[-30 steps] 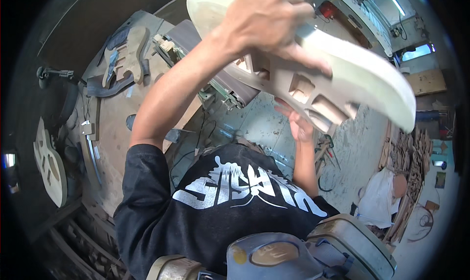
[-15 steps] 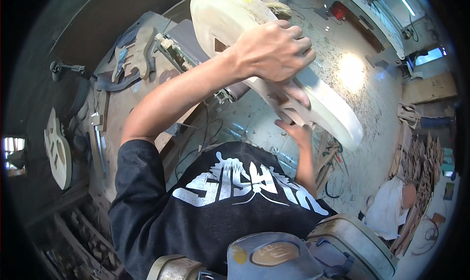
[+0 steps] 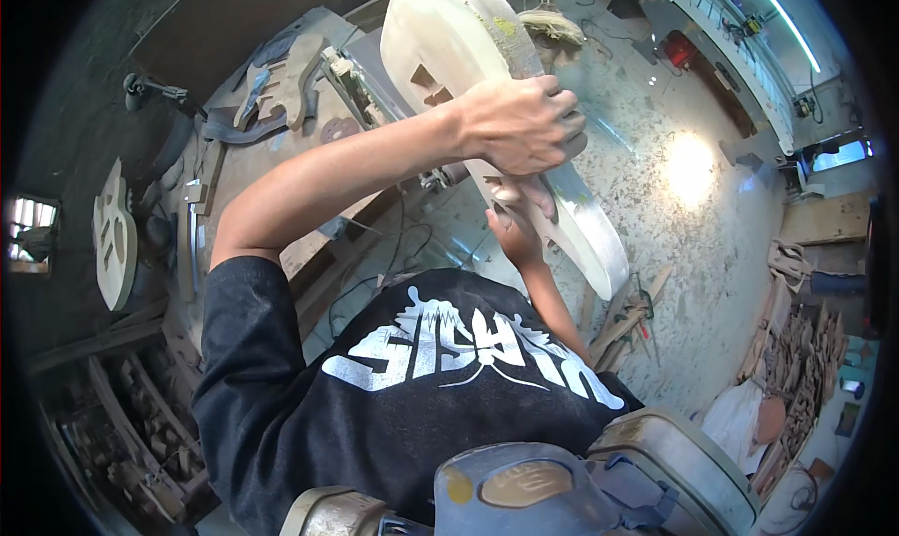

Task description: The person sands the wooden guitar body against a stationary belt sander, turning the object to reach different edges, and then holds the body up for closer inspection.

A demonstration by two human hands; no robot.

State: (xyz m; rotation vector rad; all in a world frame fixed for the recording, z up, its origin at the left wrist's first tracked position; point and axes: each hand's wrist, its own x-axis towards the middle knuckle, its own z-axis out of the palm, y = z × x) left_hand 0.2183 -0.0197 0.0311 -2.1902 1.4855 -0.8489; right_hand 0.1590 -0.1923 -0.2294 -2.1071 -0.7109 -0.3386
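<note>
A pale wooden guitar body (image 3: pixel 440 35) with cut pockets is held up before my chest, tilted with its far end raised to the left. Wrapped over its edge near the middle is my left hand (image 3: pixel 526 124), closed with the knuckles up. My right hand (image 3: pixel 515 236) grips the body from below at the nearer end, beside a cutaway. Part of its fingers is hidden behind the wood. Just behind the guitar body, to the left, sits a machine with a grey belt (image 3: pixel 375 73), partly covered by it.
On the bench (image 3: pixel 206 236) at left lie a cut guitar body (image 3: pixel 304 73) and curved wooden pieces. Another guitar body (image 3: pixel 116 241) stands at far left. Wood offcuts (image 3: pixel 796 335) are heaped at right. A respirator (image 3: pixel 524 489) shows at the lower edge. Dust covers the floor (image 3: pixel 637 227).
The guitar body has turned in my hands, its nearer end swinging left and down. My right hand has moved left and slightly up with it. The whole view has shifted a little.
</note>
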